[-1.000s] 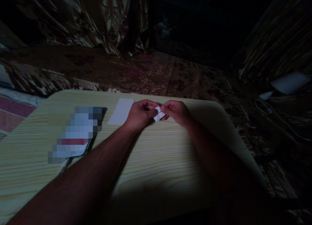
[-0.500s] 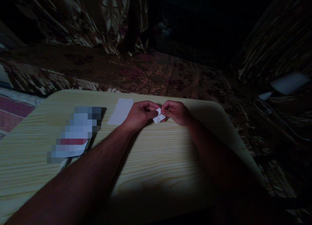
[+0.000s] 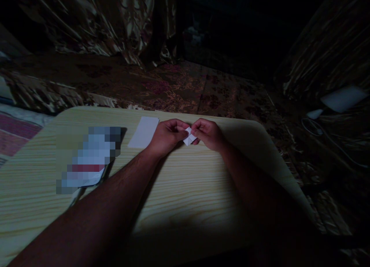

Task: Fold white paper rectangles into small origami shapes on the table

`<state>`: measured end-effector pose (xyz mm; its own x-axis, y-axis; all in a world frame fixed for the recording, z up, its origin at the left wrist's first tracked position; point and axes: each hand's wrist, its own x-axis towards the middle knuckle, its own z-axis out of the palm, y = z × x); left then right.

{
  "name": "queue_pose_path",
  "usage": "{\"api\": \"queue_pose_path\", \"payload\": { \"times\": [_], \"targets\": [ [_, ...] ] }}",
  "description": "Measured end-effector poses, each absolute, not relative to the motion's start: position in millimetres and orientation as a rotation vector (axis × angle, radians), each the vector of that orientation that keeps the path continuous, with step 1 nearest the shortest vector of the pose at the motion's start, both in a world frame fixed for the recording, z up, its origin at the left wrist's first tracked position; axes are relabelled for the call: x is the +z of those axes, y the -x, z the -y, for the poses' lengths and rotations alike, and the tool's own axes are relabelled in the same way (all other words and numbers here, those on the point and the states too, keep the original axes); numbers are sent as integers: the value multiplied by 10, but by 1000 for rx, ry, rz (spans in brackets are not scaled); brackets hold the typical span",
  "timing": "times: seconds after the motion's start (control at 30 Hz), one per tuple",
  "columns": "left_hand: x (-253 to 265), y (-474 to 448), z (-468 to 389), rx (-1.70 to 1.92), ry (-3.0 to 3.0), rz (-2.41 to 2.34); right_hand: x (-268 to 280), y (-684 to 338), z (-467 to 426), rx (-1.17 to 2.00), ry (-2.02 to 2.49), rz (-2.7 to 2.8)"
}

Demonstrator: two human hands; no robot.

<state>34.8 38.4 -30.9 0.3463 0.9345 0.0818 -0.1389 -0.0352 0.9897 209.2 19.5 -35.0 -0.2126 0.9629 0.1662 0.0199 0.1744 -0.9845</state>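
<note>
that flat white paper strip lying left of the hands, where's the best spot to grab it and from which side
Probably the near short end of the white paper strip, coming from the person's side. It lies flat on the wooden table, so a lifted edge or corner is needed. Its right edge sits close to the left hand, which with the right hand pinches the small folded paper.

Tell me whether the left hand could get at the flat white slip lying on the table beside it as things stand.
Probably yes. The flat white slip lies bare on the table just beside the left hand, nothing between them. But that hand and the right hand both pinch the small folded paper, so it must let go first.
</note>
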Motion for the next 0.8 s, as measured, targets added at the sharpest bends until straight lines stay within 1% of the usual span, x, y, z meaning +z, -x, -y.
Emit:
{"api": "queue_pose_path", "payload": {
  "times": [0.27,0.47,0.8],
  "targets": [
    [-320,-363,-405,1114,-1362,-904,-364,-2016,-199,1116,1094,1374],
    [-314,-359,-395,1095,-1328,-920,-355,-1970,-199,994,1162,1340],
    [-316,-361,-389,1089,-1313,-910,-348,-1952,-198,970,1148,1335]
  ]
}}
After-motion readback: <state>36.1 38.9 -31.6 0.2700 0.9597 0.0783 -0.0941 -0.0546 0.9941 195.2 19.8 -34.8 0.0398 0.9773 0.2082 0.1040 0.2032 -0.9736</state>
